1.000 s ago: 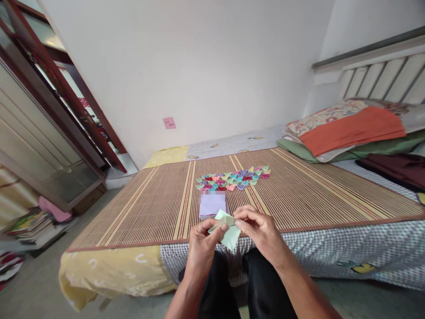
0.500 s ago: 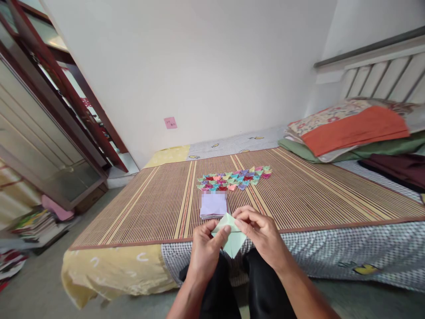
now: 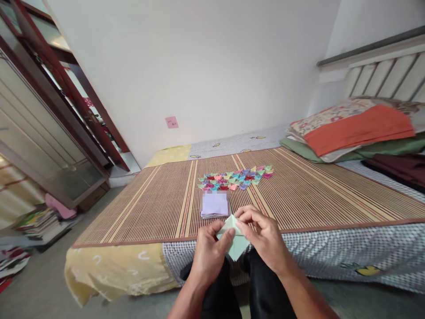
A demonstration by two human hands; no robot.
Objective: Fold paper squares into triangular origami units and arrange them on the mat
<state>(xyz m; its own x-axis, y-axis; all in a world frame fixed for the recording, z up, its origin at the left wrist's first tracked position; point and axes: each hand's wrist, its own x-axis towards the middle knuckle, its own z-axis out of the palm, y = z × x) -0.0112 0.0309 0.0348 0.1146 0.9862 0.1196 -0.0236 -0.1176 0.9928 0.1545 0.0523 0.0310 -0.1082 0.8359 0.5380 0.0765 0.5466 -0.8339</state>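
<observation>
A pale green sheet of origami paper [image 3: 237,246], folded into a diamond shape, is pinched between my two hands just off the bed's front edge. My left hand [image 3: 212,246] is closed on its left side, thumb pressed flat on the upper part. On the upper right edge, the thumb and fingertips of my right hand [image 3: 260,230] grip the paper; some of those fingers hide behind it. Right behind the hands lies a stack of lilac paper [image 3: 214,205]. Beyond the stack, several small folded paper pieces [image 3: 235,178] in many colours sit in rows.
A striped woven mat [image 3: 146,204] covers the bed. Pillows and folded bedding [image 3: 358,128] are piled at the right. A pink note [image 3: 171,122] sticks to the wall. At the left are a doorway and a pile of books [image 3: 36,223] on the floor.
My left thumb has shifted slightly right and upward over the green paper. Both hands keep hold of it, and the paper sits a little further right in view.
</observation>
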